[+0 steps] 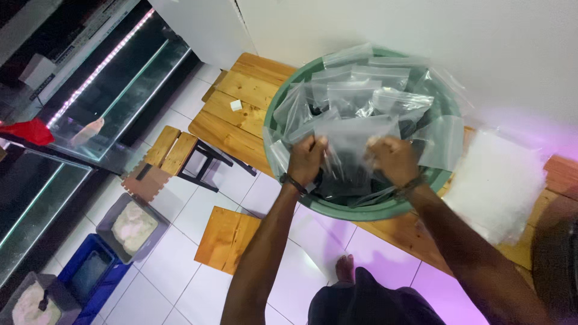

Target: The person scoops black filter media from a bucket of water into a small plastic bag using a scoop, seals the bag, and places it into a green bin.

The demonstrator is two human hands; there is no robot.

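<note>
Plastic bag (352,141), clear and of the zip-top kind, is stretched between our two hands at the centre of the frame, just above the near rim of a round green tub (361,209). Our left hand (307,157) is curled into a fist with its grip pressed together on the bag's left edge; our right hand (394,159) is likewise closed, its grip pinching the bag's right edge. A dark band circles each wrist. The tub is heaped with more clear bags (361,90), which spill over its upper and right rim. It stands on a slatted wooden tabletop (241,111) that runs from the upper centre to the lower right of the frame, against a white wall. A small white block (236,105) lies on the tabletop left of the tub, well apart from it. At the right of the frame, a flat stack of clear packets (497,183) rests on the tabletop just beside the tub. Left of the tabletop, a small wooden stool (177,153) stands on the white tiled floor, and a square wooden board (226,239) lies on the tiles below the tub. In the lower left, grey bins (129,225) hold a pale material beside a blue crate (90,274). Glass tanks (114,90) lit by a strip of lights fill the upper left.
</note>
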